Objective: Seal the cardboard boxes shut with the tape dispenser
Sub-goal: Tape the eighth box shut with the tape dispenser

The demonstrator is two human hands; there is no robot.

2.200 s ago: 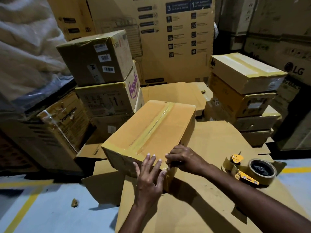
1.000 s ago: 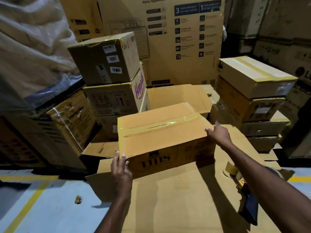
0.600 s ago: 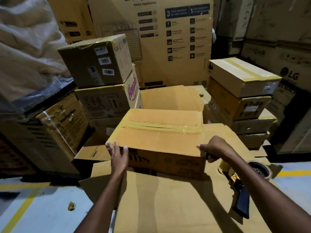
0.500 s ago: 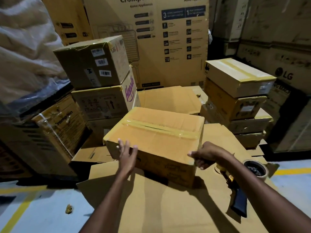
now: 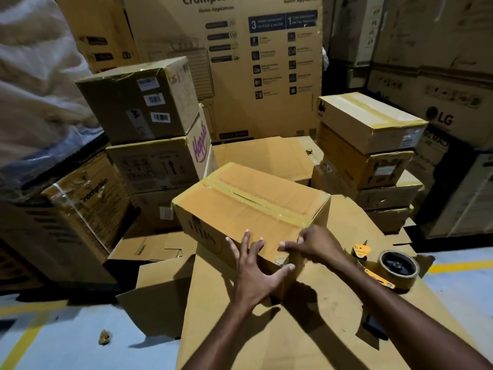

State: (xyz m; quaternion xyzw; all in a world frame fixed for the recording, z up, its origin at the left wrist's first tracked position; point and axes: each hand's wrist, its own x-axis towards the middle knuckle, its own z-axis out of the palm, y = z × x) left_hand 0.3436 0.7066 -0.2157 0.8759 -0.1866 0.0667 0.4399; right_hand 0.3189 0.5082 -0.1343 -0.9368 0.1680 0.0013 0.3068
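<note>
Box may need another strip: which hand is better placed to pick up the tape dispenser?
Right. The tape dispenser lies on the cardboard right of the right hand; the left hand presses the box, farther away.

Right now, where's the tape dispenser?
The tape dispenser lies at the right of the head view, on the flat cardboard, just right of the right hand and the taped box.

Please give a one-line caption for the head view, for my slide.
Left hand and right hand touch the near corner of the taped box; the tape dispenser lies on flattened cardboard.
</note>
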